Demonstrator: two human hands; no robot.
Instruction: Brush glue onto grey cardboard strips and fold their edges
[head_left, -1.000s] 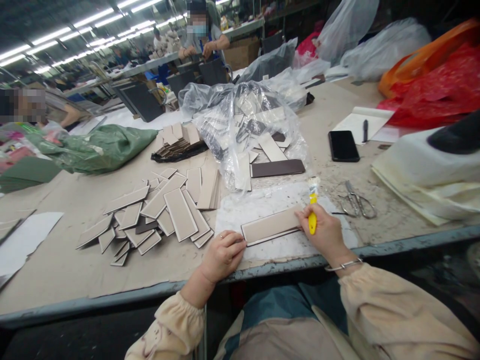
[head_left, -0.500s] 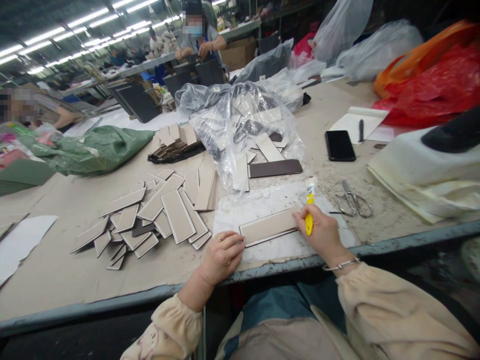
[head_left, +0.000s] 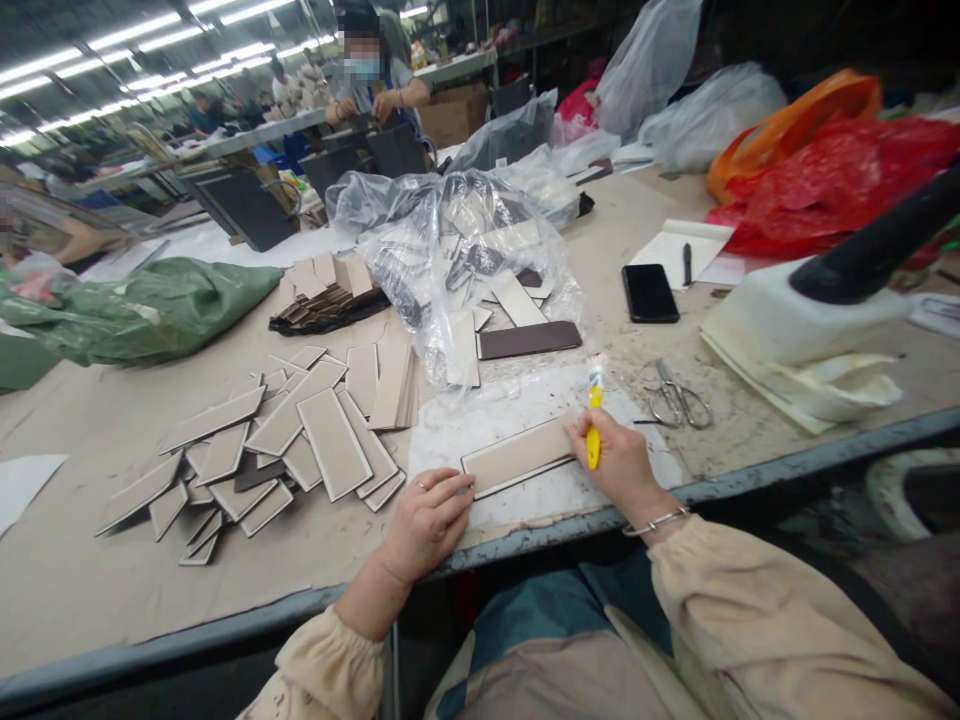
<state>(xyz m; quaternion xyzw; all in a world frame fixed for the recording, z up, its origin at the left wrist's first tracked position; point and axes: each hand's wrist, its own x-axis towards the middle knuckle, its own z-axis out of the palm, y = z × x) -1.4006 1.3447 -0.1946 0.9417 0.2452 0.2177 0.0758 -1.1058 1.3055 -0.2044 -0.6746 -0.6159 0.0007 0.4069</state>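
A beige rectangular panel with a white border and dark edge lies on a white sheet near the table's front edge. My left hand has its fingers closed at the panel's left end. My right hand is closed round a small yellow-handled brush, bristles pointing up and away from me. Its fingertips also touch the panel's right end. Left of the sheet, a loose pile of similar panels overlaps at many angles.
Behind the sheet lies a clear plastic bag of panels, beside a stack of beige pieces. Scissors, a phone and a white jug are on the right. A green bag lies left. A masked person works across the room.
The camera view has turned slightly, so the table's contents appear further left. Both hands, the panel and the brush keep nearly the same arrangement.
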